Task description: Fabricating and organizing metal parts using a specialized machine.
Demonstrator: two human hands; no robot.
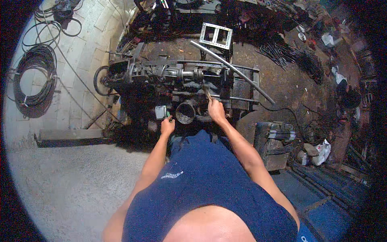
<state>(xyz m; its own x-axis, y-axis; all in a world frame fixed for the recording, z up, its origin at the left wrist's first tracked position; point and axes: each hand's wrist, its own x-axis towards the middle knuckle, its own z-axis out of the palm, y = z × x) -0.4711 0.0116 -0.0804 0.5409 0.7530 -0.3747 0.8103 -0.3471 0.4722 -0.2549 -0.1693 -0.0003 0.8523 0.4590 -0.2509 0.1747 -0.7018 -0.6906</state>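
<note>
My two hands are well apart, each closed round a handle. In my left hand (167, 126) I grip a pale square-headed tool (161, 112) by its green handle; its long axis slants from near right to far left, with the head at the far-left end. In my right hand (217, 110) I have a brush (207, 89), held over the near side of the dark machine (171, 73). Its long axis runs near to far, leaning a little left, and its head points away from me; I can't tell whether it touches the metal under it. The machine itself stretches left to right in front of me, with a handwheel (100, 80) at its left end. Between my hands, on the near side, an open-mouthed round container (185, 112) shows its rim. A long bright pipe (231, 71) lies aslant over the machine's right part, from far left to near right. Beyond its far end is a pale perforated frame (216, 35), and a bundle of dark rods (276, 55) lies on the floor (258, 78) at far right.
</note>
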